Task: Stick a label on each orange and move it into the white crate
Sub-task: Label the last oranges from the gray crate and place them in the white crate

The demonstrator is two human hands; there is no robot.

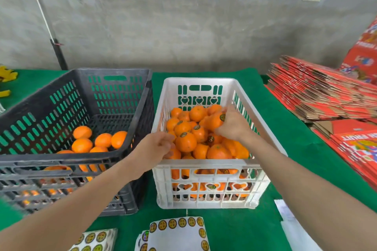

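The white crate (204, 164) stands at the centre, piled with labelled oranges (186, 142). My right hand (233, 125) is inside it at the right wall, gripping an orange (214, 121) that carries a round label. My left hand (157, 145) rests at the crate's left rim with fingers curled against an orange (175, 154); whether it holds that orange is unclear. The black crate (67, 161) on the left holds several unlabelled oranges (82, 145). A label sheet (177, 234) lies on the green table at the front.
More label sheets (95, 239) lie at the front left. Stacked flat red cartons (318, 93) fill the right side, with more (355, 149) nearer. White paper (289, 222) lies at the front right. A grey wall runs behind the table.
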